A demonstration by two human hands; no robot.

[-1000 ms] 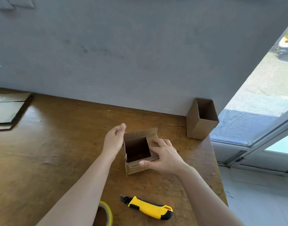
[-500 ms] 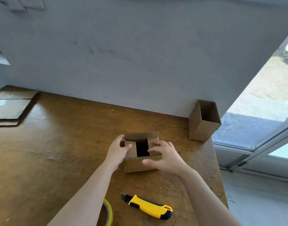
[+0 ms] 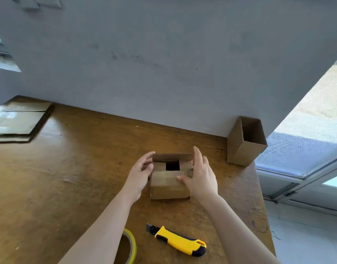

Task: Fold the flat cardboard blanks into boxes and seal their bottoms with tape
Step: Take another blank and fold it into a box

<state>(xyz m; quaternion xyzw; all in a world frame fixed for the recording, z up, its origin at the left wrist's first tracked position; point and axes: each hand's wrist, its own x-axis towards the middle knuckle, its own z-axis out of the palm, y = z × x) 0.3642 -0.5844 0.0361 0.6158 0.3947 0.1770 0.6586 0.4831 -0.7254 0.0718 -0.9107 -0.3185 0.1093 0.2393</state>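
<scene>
Left hand (image 3: 140, 175) grips cardboard box (image 3: 169, 190) at left edge; right hand (image 3: 201, 177) open, thumb on near flap (image 3: 164, 177); far flap (image 3: 172, 157) upright, just beyond it.

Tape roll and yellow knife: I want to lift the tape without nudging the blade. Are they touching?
Apart. The head view shows a strip of bare table between the tape roll and the yellow knife.

A small brown box (image 3: 169, 184) sits mid-worktop, flaps folded partway over a dark gap. An open-topped box (image 3: 245, 147) stands at two o'clock, stacked flat blanks (image 3: 20, 121) lie at ten, and a tape roll (image 3: 132, 244) at six.
</scene>
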